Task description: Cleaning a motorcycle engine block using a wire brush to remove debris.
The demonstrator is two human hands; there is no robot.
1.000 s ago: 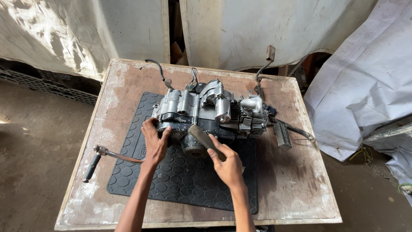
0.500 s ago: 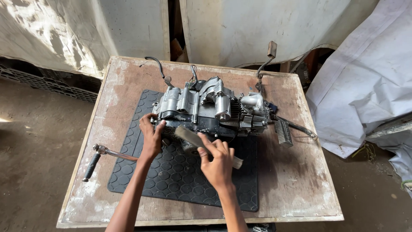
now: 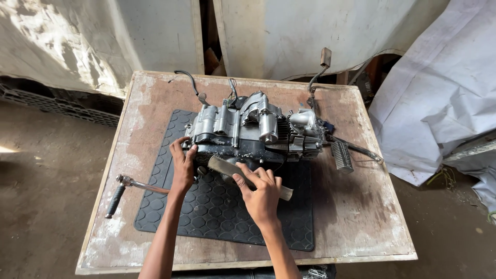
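Note:
A grey motorcycle engine (image 3: 248,132) sits on a black rubber mat (image 3: 217,217) on a worn wooden table (image 3: 361,217). My left hand (image 3: 182,166) presses against the engine's near left corner, fingers spread on the casing. My right hand (image 3: 261,194) grips a flat grey bar-like tool (image 3: 223,165) that lies slanted along the engine's lower front edge; its far end (image 3: 285,194) pokes out past my fingers.
A kick lever with a black grip (image 3: 121,194) sticks out to the left over the table. A footpeg (image 3: 342,155) and a bent lever (image 3: 320,70) project on the right and back. White sheeting (image 3: 439,88) hangs to the right, past the table edge.
My right hand has slid left along the tool and closer to the engine. My left hand stays on the engine's corner. The view has shifted slightly.

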